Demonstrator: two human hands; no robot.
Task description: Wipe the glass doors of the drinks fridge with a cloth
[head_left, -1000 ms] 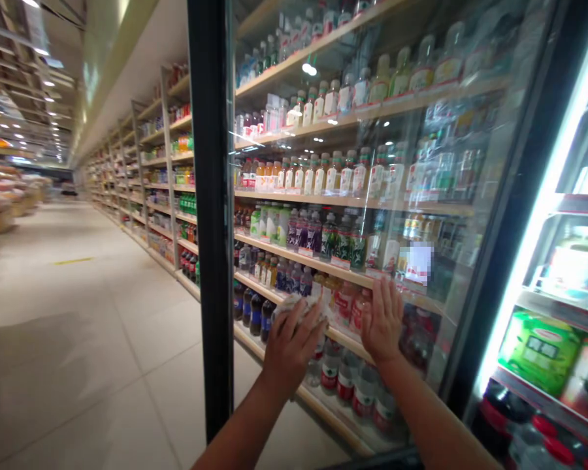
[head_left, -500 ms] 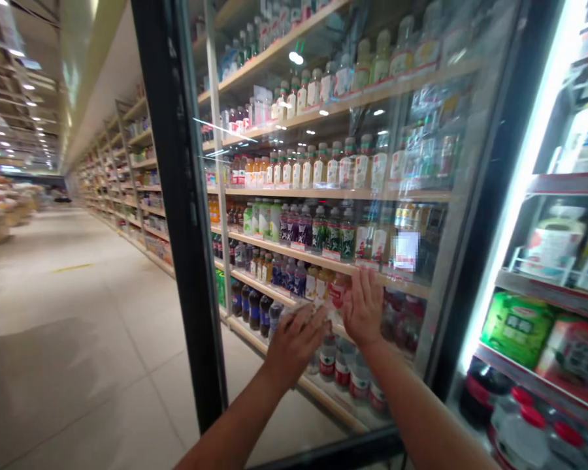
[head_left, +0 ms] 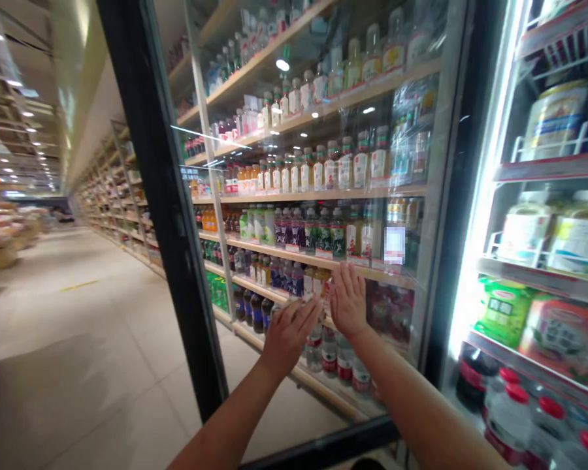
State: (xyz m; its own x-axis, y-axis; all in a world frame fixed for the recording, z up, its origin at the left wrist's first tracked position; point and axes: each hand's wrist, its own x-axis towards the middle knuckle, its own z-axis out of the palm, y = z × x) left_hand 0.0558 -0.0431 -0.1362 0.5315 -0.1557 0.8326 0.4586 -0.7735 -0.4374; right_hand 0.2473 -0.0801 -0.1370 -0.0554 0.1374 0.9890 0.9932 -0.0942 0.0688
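glass door (head_left: 298, 215): wiping, i judge; my left hand (head_left: 288, 331) holds a pale cloth (head_left: 293, 299), my right hand (head_left: 347, 303) spreads flat, gripping nothing; next calls for even sliding pressure.

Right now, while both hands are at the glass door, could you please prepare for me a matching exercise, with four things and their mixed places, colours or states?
Things
1. Left hand
2. Right hand
3. Door frame
4. Green package

Places, colours or states
A. On a shelf, beside a reddish package
B. Fingers pointing up, no cloth visible under it
C. Black
D. Over a pale cloth, mostly hidden

Right pairs: 1-D, 2-B, 3-C, 4-A
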